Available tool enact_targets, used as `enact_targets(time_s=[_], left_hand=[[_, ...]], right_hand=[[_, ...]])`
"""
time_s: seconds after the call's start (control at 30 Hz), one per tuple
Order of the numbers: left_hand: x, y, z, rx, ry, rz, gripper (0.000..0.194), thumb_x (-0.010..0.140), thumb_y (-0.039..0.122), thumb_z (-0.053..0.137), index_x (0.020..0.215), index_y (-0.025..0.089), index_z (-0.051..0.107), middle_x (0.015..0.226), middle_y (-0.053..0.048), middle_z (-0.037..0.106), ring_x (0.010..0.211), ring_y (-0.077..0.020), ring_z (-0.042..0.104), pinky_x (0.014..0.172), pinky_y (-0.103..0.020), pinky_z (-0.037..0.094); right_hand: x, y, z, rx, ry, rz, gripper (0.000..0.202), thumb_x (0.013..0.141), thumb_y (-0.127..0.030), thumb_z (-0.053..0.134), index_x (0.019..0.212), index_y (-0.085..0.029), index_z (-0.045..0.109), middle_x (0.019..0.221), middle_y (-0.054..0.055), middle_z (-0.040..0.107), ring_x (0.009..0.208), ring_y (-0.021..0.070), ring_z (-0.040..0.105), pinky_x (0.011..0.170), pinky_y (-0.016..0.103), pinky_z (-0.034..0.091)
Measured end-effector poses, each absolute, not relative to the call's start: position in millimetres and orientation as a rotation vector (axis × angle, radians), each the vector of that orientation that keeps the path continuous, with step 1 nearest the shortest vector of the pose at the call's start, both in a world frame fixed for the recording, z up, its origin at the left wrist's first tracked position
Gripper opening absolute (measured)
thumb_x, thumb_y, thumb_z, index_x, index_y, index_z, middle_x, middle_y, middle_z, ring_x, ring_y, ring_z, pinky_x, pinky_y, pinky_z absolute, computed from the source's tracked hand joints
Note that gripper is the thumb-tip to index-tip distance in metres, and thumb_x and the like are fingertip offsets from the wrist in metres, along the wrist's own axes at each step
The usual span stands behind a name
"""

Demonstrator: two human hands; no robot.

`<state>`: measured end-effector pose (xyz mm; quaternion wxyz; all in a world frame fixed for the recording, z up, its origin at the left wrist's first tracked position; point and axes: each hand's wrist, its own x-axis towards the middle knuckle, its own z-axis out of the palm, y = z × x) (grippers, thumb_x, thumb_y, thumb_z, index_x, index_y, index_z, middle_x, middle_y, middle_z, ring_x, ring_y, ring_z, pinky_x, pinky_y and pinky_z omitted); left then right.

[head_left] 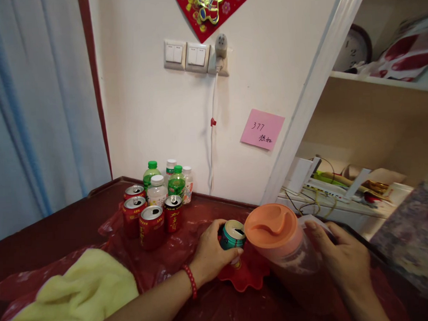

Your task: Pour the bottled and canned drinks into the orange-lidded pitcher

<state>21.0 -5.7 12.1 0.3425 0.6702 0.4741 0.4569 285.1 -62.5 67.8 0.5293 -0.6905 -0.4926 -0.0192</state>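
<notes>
The left hand (pixel 211 255) wraps its fingers (pixel 223 257) around a teal drink can (pixel 232 235), which stands upright with its opened top showing, on a red scalloped dish (pixel 245 275) on the worktop (pixel 54 233). Just to the right, touching or nearly touching the can, stands a clear plastic pitcher (pixel 292 259) with an orange lid (pixel 271 225); the lid's spout dip faces toward the can. The right hand (pixel 340 256) grips the pitcher from its far side, fingers closed around the handle region, though the handle itself is mostly hidden. Both vessels have their long axes vertical, and the can's mouth sits lower than the pitcher's lid. A red plastic sheet (pixel 189 246) covers the worktop here. Behind and to the left, well apart, a cluster of red cans (pixel 151 224) and small bottles with green and white caps (pixel 165 181) stands near the wall. A yellow towel (pixel 78 292) lies at near left.
</notes>
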Motion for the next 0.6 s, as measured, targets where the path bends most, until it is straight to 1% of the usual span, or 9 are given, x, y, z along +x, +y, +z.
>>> enact_targets(time_s=[0.3,0.5,0.6], left_hand=[[21.6,-5.5,11.0,1.734,1.227,1.184,0.059,0.06,0.016,0.086,0.114,0.021,0.064,0.119,-0.008,0.074,0.111,-0.0305,0.066,0.1,-0.044,0.049],[21.4,-4.0,5.8,1.744,1.212,1.196,0.059,0.06,0.015,0.086,0.114,0.021,0.063,0.12,-0.008,0.075,0.111,-0.0298,0.066,0.101,-0.044,0.049],[21.4,-4.1,6.1,1.746,1.214,1.195,0.059,0.06,0.016,0.086,0.114,0.021,0.063,0.119,-0.008,0.074,0.111,-0.0299,0.066,0.1,-0.044,0.049]], right_hand=[[283.2,-63.6,69.8,-1.643,-1.166,-0.062,0.054,0.083,-0.073,0.06,0.062,-0.024,0.053,0.057,-0.005,0.038,0.06,0.0157,0.04,0.057,0.028,0.031],[286.7,-61.4,65.5,-1.642,-1.162,-0.019,0.055,0.082,-0.076,0.06,0.065,-0.023,0.055,0.06,-0.005,0.037,0.063,0.0157,0.039,0.059,0.028,0.032],[287.2,-61.2,64.6,-1.644,-1.159,-0.009,0.057,0.082,-0.076,0.06,0.063,-0.023,0.052,0.06,-0.005,0.036,0.063,0.0152,0.038,0.059,0.028,0.031]])
